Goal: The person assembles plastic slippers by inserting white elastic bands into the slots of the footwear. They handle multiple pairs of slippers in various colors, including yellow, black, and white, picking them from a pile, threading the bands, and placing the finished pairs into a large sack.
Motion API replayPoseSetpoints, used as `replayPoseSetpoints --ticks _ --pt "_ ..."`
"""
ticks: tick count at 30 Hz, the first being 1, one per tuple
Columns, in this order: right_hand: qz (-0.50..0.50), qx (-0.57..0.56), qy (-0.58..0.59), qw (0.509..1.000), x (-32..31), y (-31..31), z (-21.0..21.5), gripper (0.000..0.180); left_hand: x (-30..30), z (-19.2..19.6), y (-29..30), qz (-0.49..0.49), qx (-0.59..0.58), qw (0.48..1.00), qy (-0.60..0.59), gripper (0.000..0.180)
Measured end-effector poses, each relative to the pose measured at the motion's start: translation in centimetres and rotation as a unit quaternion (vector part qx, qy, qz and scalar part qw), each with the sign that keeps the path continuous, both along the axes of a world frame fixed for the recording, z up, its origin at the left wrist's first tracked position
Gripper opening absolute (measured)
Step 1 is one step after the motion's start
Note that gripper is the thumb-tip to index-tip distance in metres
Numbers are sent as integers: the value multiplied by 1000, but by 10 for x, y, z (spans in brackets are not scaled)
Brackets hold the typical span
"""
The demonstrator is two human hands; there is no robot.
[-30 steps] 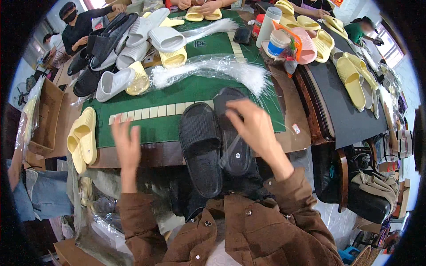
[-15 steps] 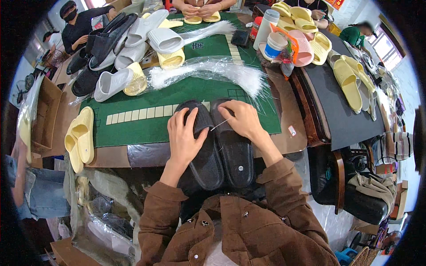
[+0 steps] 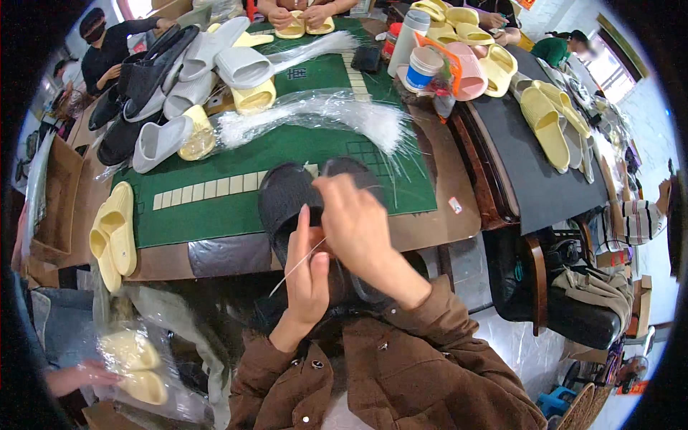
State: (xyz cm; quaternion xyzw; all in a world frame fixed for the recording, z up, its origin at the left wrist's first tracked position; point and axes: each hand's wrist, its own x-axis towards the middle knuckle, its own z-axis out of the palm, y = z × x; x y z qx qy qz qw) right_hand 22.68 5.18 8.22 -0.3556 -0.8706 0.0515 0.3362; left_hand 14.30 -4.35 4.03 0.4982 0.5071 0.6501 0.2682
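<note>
A pair of black slippers lies side by side at the near edge of the green-topped table, raised toward me. My left hand presses on the slippers and pinches a thin clear plastic tie that sticks out to the lower left. My right hand rests on top of the pair, fingers closed on the other end of the tie. Both sleeves are brown.
A bundle of clear plastic ties lies across the table's middle. Grey, black and yellow slippers pile at the far left, yellow pairs at the left edge and on the dark side table. Other people work around; one hand holds bagged yellow slippers.
Both hands came together on the black slippers, took the clear tie, and lifted the pair toward me off the table's edge.
</note>
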Motion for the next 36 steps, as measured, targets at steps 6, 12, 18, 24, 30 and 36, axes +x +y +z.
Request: replayPoseSetpoints --ticks 6,12,18,24,30,36 --pt "107 12 17 994 23 -16 3 48 -19 5 -9 104 50 993 -5 45" --pt "99 7 -55 994 82 -7 -13 39 -73 22 -32 93 79 951 -285 41" --pt "217 -15 -63 974 86 -13 -16 37 -42 27 -29 108 -88 982 -128 64" --pt "203 -31 -117 972 83 -5 -40 34 -23 -5 -30 -28 -220 953 205 34" --pt "123 -35 -105 986 67 2 -51 42 -23 -9 -12 92 -161 924 334 25" --pt "96 -78 -117 985 56 11 -76 36 -15 -14 4 75 -173 876 443 78"
